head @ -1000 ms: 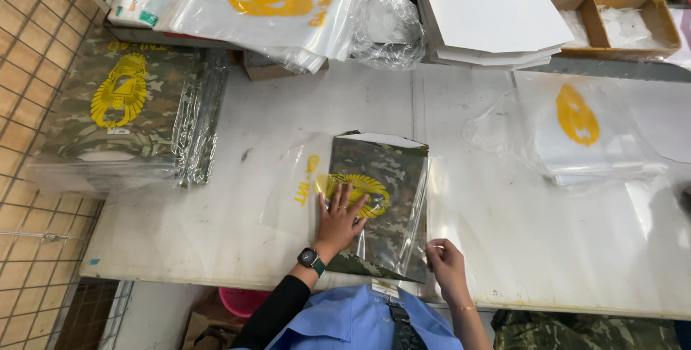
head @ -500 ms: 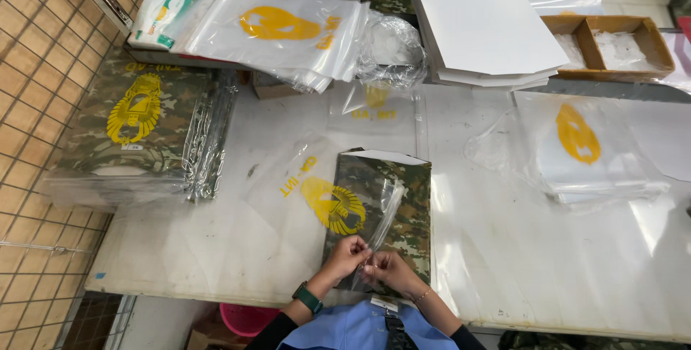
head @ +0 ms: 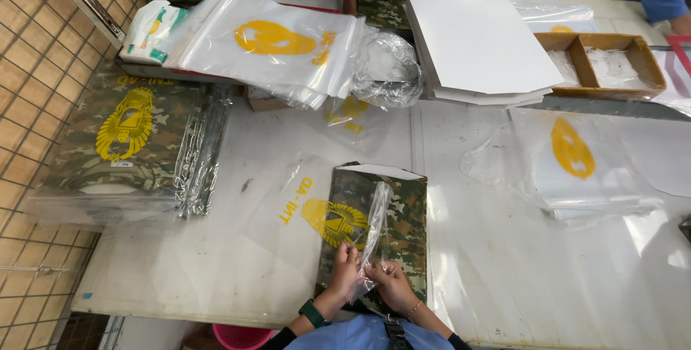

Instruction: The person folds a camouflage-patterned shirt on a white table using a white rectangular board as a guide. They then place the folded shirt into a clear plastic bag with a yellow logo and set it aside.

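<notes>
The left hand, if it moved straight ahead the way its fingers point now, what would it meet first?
The left hand points away from the person, up the table. Most likely it meets first the raised strip of the clear plastic bag it pinches, then the folded camouflage garment beneath; depth is unclear.

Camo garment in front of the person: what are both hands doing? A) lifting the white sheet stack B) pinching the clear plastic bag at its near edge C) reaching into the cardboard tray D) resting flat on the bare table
B: the left hand and right hand meet on the clear plastic bag over the near end of the camo garment.
</notes>
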